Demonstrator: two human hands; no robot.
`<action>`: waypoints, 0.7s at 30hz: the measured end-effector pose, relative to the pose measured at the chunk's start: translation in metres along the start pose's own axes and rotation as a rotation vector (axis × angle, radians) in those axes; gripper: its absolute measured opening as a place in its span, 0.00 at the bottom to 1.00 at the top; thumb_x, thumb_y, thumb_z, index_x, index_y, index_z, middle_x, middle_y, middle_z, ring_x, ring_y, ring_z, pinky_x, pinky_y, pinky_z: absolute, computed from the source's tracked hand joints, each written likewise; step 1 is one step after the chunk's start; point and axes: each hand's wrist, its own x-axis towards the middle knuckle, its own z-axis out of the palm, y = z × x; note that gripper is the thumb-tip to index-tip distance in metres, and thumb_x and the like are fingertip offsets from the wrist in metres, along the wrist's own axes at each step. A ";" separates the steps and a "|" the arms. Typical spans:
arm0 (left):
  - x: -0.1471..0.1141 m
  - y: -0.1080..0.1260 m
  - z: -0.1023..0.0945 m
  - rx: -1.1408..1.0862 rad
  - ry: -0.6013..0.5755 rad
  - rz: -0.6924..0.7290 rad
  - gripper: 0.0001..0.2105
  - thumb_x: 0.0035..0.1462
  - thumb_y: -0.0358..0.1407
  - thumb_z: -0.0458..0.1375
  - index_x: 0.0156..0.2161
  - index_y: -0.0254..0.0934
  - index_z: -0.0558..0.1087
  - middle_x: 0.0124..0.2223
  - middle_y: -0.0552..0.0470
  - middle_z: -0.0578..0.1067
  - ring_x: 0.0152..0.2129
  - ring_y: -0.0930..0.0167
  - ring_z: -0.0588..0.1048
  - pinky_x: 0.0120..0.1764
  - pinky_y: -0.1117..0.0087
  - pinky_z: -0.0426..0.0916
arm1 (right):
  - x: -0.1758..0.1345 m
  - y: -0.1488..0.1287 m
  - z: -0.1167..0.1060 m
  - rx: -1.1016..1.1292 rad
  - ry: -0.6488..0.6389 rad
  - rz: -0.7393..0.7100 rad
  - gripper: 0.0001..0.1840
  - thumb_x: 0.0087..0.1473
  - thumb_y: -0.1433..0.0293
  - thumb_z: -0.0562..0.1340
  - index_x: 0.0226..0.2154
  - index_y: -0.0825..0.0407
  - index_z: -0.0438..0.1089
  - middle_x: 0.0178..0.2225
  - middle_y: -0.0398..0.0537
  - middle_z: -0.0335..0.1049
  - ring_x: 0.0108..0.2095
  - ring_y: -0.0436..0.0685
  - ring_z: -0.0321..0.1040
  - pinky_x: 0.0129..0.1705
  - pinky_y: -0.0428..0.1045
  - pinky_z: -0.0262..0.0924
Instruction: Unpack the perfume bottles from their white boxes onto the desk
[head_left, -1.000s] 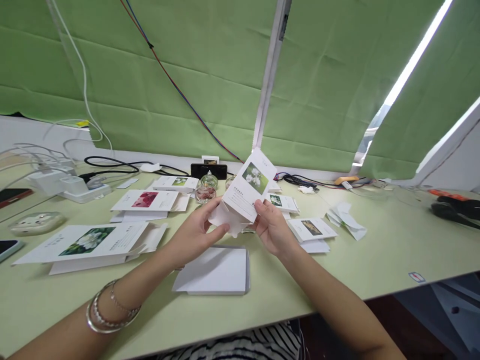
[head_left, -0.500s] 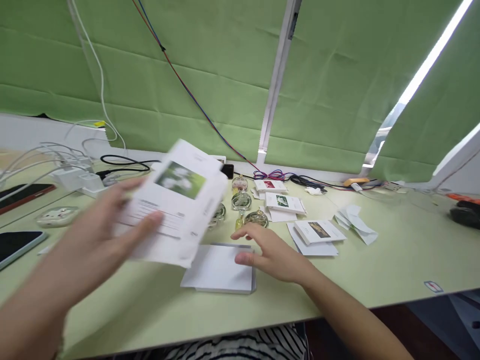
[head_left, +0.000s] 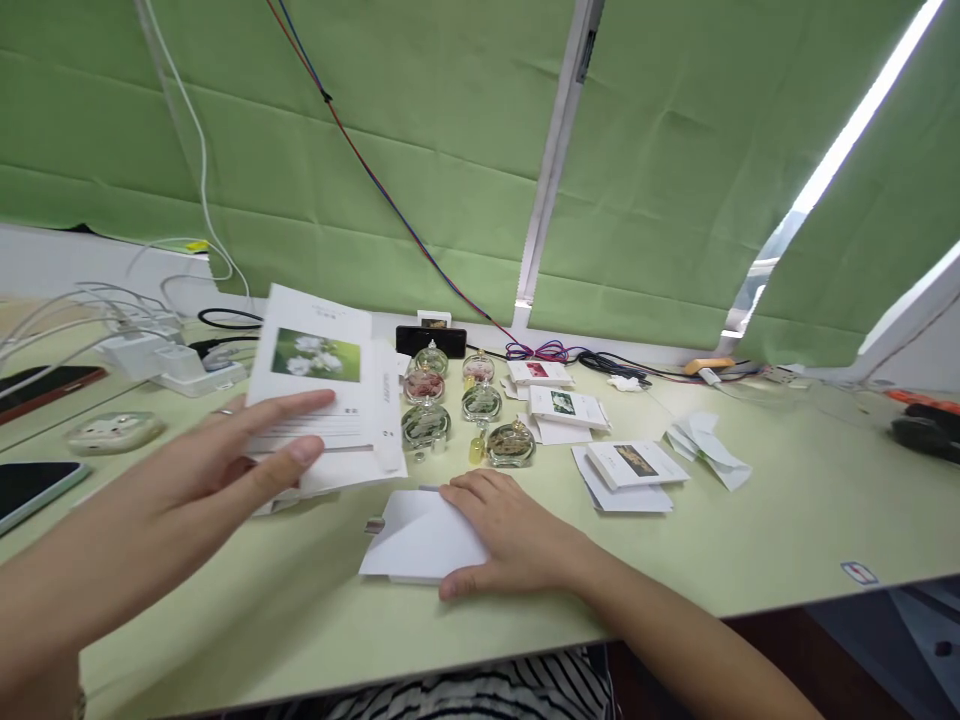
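Note:
My left hand (head_left: 225, 455) holds a flat white paper box (head_left: 345, 345) with a picture of white flowers on a green ground; thumb and index finger lie over its printed face. Under my right hand (head_left: 510, 525) is another flat white box with a blank white card (head_left: 424, 540) on top. The right thumb is at the near edge and the fingers curl over the far edge. Beyond the hands stand several round glass bottles with dried flowers inside, one greenish (head_left: 425, 425) and one brownish (head_left: 511, 444). A small yellow vial (head_left: 478, 447) is beside the brownish one.
To the right, thin printed boxes (head_left: 637, 463) lie on white cards, near crumpled paper (head_left: 709, 448). A dark phone (head_left: 431, 342) leans at the back. Chargers with cables (head_left: 180, 365), a clear case (head_left: 115, 432) and a phone (head_left: 37, 490) are at the left. Bundled cables (head_left: 611, 365) run along the wall.
My left hand has moved the flower-picture box left and slightly lower, uncovering the bottles and back phone. My right hand has come down onto the flat white box and closed around its edges.

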 end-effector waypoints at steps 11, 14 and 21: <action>0.003 0.027 0.089 0.063 -0.427 0.387 0.37 0.57 0.49 0.51 0.66 0.46 0.37 0.66 0.47 0.51 0.59 0.60 0.58 0.56 0.59 0.59 | -0.023 0.005 -0.042 1.022 0.709 0.280 0.27 0.45 0.59 0.67 0.45 0.46 0.57 0.40 0.45 0.66 0.33 0.52 0.69 0.34 0.47 0.64; 0.000 0.016 0.094 0.151 -0.517 0.375 0.47 0.49 0.51 0.59 0.66 0.43 0.36 0.62 0.42 0.60 0.56 0.56 0.63 0.53 0.56 0.62 | -0.065 0.016 -0.059 0.876 0.699 0.343 0.25 0.48 0.60 0.66 0.46 0.45 0.57 0.40 0.45 0.66 0.31 0.51 0.68 0.30 0.46 0.63; -0.021 0.007 0.087 0.184 -0.382 0.518 0.33 0.51 0.42 0.58 0.62 0.45 0.56 0.51 0.45 0.72 0.46 0.59 0.70 0.46 0.62 0.66 | -0.143 0.031 -0.070 0.686 0.498 0.636 0.22 0.53 0.55 0.60 0.47 0.46 0.57 0.37 0.48 0.68 0.34 0.57 0.70 0.32 0.51 0.64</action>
